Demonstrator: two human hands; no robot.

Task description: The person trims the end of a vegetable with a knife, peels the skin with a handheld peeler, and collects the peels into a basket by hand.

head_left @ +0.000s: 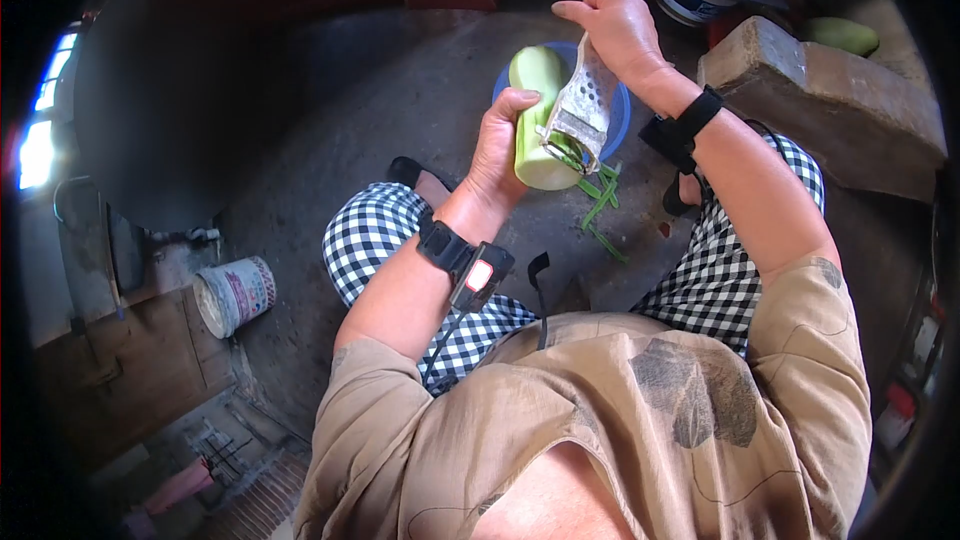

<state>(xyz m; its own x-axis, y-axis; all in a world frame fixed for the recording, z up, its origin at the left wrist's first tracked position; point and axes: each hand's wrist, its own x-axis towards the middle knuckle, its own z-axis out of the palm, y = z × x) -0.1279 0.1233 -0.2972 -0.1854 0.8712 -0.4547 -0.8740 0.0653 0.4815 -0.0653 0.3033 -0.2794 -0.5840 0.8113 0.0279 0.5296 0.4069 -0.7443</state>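
Note:
My left hand (495, 145) is wrapped round a pale green gourd (545, 168), its thumb lying along the upper side. Most of the gourd's visible skin looks peeled. In my right hand (622, 35) is a white peeler (583, 105) with holes in its flat body, gripped at the upper end. Its blade end is at the gourd's near right side; whether it touches I cannot tell. Beneath both stands a blue basin (622, 125), largely hidden by the gourd and peeler. Green peel strips (600, 202) lie on the floor just this side of the basin.
A concrete block (820, 90) stands at the right, with another green gourd (840, 35) behind it. On the left is a white bucket (235, 295) near the wall. My knees in checked trousers (375, 230) flank the work area.

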